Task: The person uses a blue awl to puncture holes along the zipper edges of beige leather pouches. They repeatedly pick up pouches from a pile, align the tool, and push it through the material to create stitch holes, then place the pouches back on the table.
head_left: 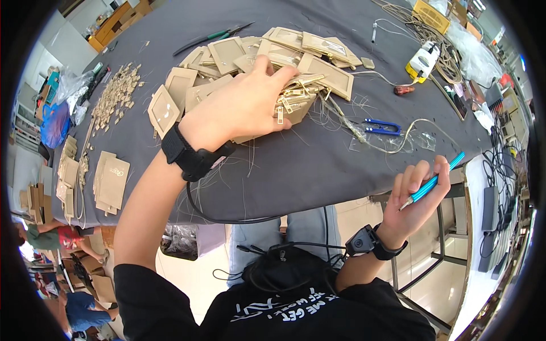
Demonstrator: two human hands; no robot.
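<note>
My left hand (244,102) reaches over a pile of flat beige pouch-like pieces (227,52), its fingers curled round a bundle of them with gold zippers (296,94) and hanging zipper pulls. The palm side and the lower part of the bundle are hidden. My right hand (418,196) is raised off the table's front edge at the right, gripping a blue pen-like tool (433,184) with a thin pointed tip aimed down and left. Loose threads trail from the pile.
Blue thread snips (382,127) lie right of the pile, below a red-handled tool (404,90) and a white-and-yellow device (422,61). Long green-gripped pliers (216,37) rest behind. Small beige scraps (116,94) and stacked beige panels (111,182) occupy the left side.
</note>
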